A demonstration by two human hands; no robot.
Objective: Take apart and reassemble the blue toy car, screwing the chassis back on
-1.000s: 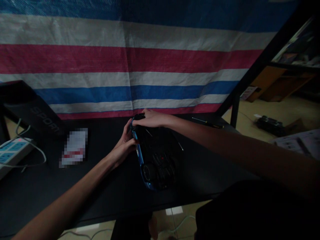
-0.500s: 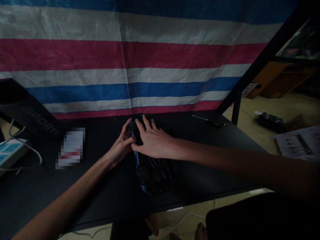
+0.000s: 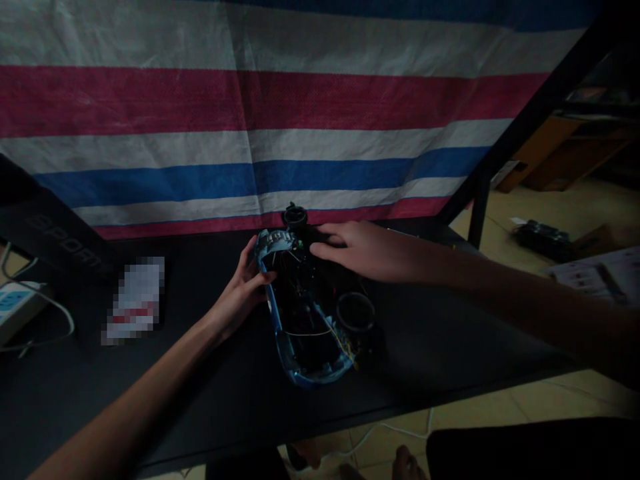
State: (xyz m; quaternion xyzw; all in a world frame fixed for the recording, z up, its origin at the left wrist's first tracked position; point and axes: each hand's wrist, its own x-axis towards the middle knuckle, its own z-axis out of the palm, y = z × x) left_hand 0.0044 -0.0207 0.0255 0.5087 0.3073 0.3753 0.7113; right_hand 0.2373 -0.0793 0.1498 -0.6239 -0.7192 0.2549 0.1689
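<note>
1. Striped sheeting (image 3: 320, 110) in red, white and blue hangs behind the black table (image 3: 200, 380), along its far edge; the light over here is dim.
2. Around the middle of the table sits a toy car in two parts: its blue shell (image 3: 320, 381), hollow side up, one end toward the near edge, and its dark base, tilted at the shell's right side. One wheel (image 3: 355, 311) shows near the shell's near end, another by the table's far edge. Thin wires (image 3: 346, 341) are bunched between the parts.
3. Left hand (image 3: 243, 290): closed around the shell's left wall, thumb hooked over the rim.
4. Right hand (image 3: 363, 252): bent partway closed at the base's far end, with its edge between thumb and fingers; the dark keeps me from telling how firmly.
5. Partly behind the right arm, a screwdriver (image 3: 403, 233) lies near the far right corner.
6. Toward the left edge are a blurred-out packet (image 3: 135, 300) and a white power strip (image 3: 19, 303).
</note>
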